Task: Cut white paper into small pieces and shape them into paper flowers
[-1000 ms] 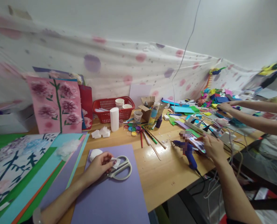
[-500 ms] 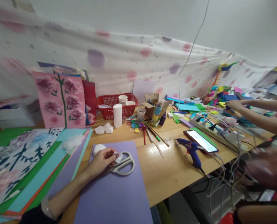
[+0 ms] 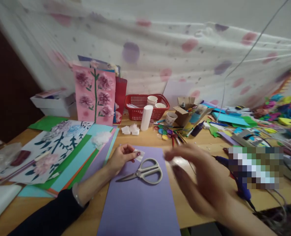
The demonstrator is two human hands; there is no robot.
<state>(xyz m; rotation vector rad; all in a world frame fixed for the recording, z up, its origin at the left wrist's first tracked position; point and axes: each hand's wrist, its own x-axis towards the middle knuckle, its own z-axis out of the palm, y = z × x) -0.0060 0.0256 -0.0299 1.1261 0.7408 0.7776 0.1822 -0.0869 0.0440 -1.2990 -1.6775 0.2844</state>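
Observation:
My left hand [image 3: 123, 159] is closed, pinching a small white piece of paper [image 3: 139, 154] between thumb and fingers above the purple sheet [image 3: 137, 209]. Scissors [image 3: 145, 173] with pale grey handles lie on that sheet just below the paper, blades pointing left and slightly apart. To the right, my right hand [image 3: 204, 183] hangs in the air, smeared by motion. Its thumb and fingers are apart, and nothing shows between them. Behind the sheet sit several folded white paper pieces [image 3: 130, 130] and an upright white roll [image 3: 146, 118].
A blue glue gun [image 3: 242, 186] lies at the right beside a blurred-out area. Behind stand a red basket [image 3: 135, 114] with cups, a patterned paper cup [image 3: 171, 118] and paint pots [image 3: 165, 132]. At left lie coloured sheets [image 3: 83, 167] and a floral picture [image 3: 69, 141]; a pink flower card [image 3: 95, 95] leans upright.
My view has turned left. My right hand has come in from the lower right toward the purple sheet. My left hand has moved off the scissors, still pinching the white paper.

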